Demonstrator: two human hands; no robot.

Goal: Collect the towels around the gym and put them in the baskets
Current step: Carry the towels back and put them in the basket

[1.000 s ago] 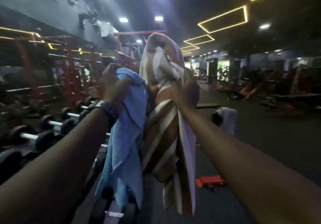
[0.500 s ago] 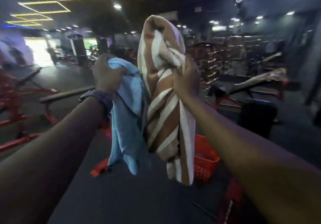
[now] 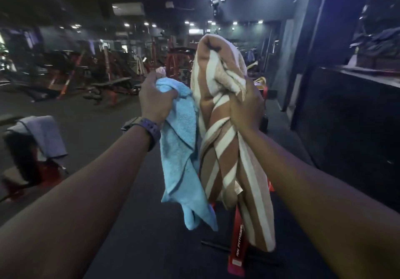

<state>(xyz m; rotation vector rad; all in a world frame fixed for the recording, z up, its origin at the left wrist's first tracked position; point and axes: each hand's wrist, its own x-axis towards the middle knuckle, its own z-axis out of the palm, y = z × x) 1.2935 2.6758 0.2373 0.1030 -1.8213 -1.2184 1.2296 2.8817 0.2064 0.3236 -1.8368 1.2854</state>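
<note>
Both arms are stretched out in front of me at chest height. My left hand grips the top of a light blue towel, which hangs down from the fist. Right beside it, my right hand grips a brown and white striped towel; its bunched top stands above the fist and its long end hangs lower than the blue one. The two towels touch in the middle. A grey towel lies draped over a machine seat at the left. No basket shows in this view.
A red machine frame stands on the dark floor just below the towels. Benches and red racks fill the far left and middle. A dark counter and wall run along the right, with a floor lane between.
The view has swung round from the dumbbell rack past a red basket to this aisle. Both hands keep the same hold on their towels. The red basket has left the view.
</note>
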